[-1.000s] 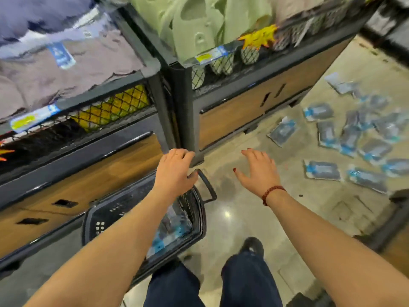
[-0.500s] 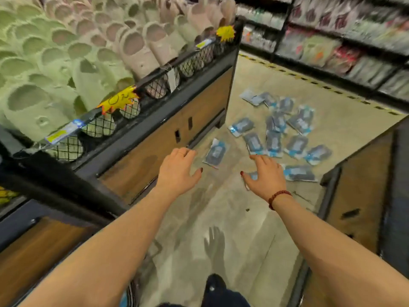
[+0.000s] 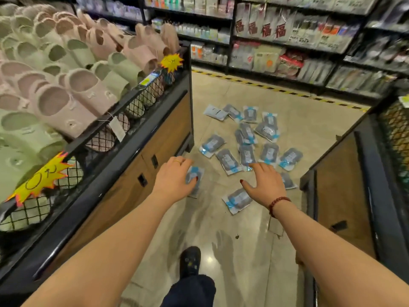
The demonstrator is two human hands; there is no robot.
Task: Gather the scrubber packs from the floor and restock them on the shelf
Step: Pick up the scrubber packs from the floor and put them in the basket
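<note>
Several scrubber packs (image 3: 246, 138), grey pads in clear bags with blue labels, lie scattered on the beige floor ahead between two display bins. One pack (image 3: 239, 200) lies nearest, just left of my right wrist. Another pack (image 3: 194, 181) shows partly behind my left hand. My left hand (image 3: 174, 178) and my right hand (image 3: 265, 183) both hang outstretched above the floor, fingers relaxed and spread, holding nothing. My right wrist wears a red bead bracelet.
A black-framed wooden bin (image 3: 155, 151) heaped with pink and green slippers lines the left. Another wooden bin (image 3: 340, 196) stands on the right. Stocked wall shelves (image 3: 287, 41) run across the back behind a yellow-black floor stripe. My foot (image 3: 190, 260) is on the floor below.
My view has swung up and away from the black basket toward the aisle. The packs now lie straight ahead and closer. Both hands stay outstretched and empty.
</note>
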